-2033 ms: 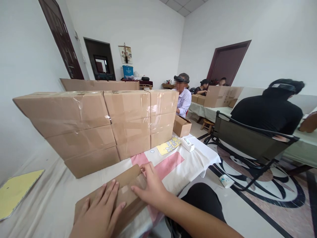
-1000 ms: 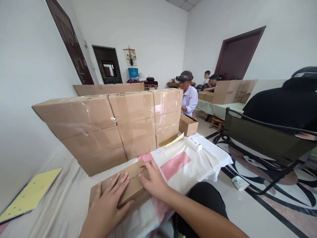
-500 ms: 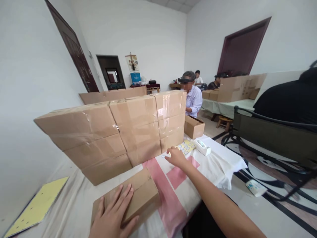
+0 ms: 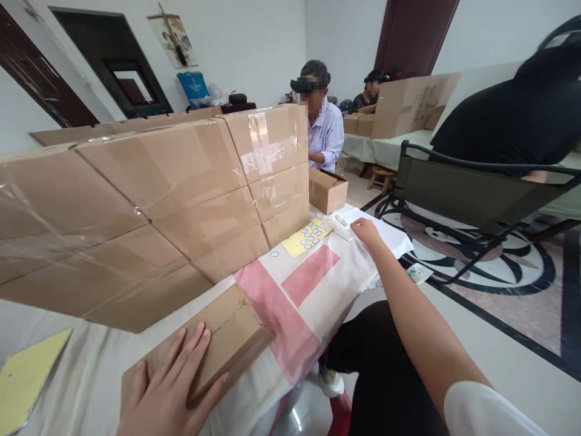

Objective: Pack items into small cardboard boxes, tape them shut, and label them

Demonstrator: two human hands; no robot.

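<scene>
My left hand (image 4: 167, 387) lies with spread fingers on top of a closed cardboard box (image 4: 227, 330) near the table's front edge. At the far right of the table, my right hand (image 4: 365, 231) has its fingers drawn together at the right end of a white packet with a green-marked top (image 4: 342, 221). Its fingertips are small and partly hidden, so what they pinch cannot be made out. Just left of the packet is a yellow sheet (image 4: 297, 245) bearing several small white stickers. One loose sticker (image 4: 274, 254) rests on the cloth nearby.
A wall of taped cardboard boxes (image 4: 195, 175) stands along the table's back. Beyond its right end is an open carton (image 4: 327, 189). Another yellow sheet (image 4: 31, 375) lies at left. A co-worker (image 4: 324, 130) sits opposite; a folding chair (image 4: 481, 194) stands right.
My right hand has moved away from the loose sticker to the white packet, uncovering the yellow sheet. My left hand stays on the box. The camera view has shifted right and down.
</scene>
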